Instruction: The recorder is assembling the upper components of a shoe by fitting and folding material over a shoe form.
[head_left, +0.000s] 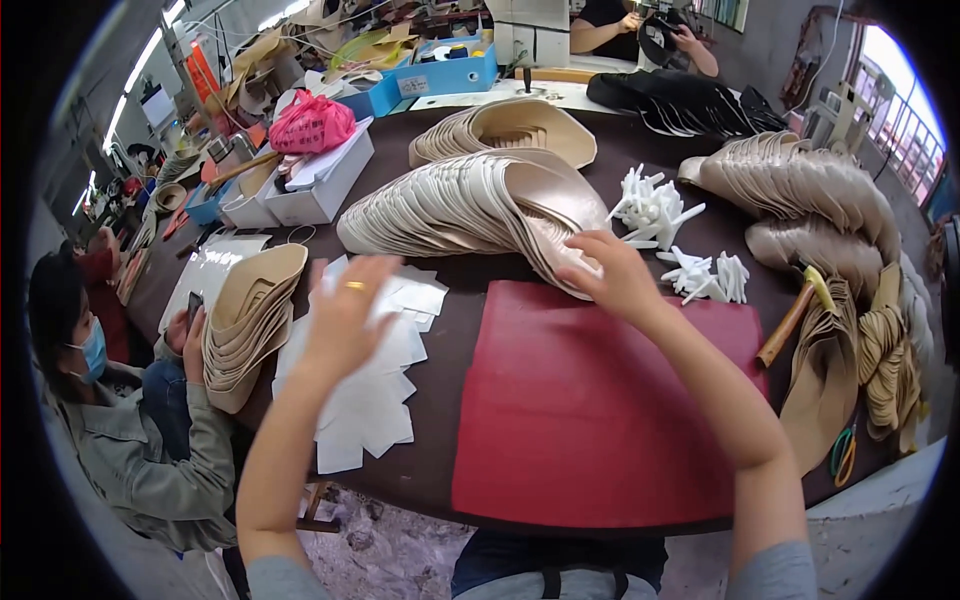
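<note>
My left hand (345, 318), a ring on one finger, is spread open over overlapping white sheets (365, 410) and holds nothing that I can see. My right hand (615, 275) reaches to the near right end of a long stack of pale, shiny curved shoe uppers (440, 205). Its thumb and fingers close around the edge of an upper (562, 232) there; the exact grip is partly hidden. Below my right forearm lies a red mat (600, 410).
White stick-like pieces (655, 205) lie in piles beyond the mat. A hammer (795, 315) rests at its right, near more stacked uppers (800, 180). Tan pieces (250, 320) stand at the left, beside a seated masked person (130, 430) holding a phone. Another person's hands work at the back.
</note>
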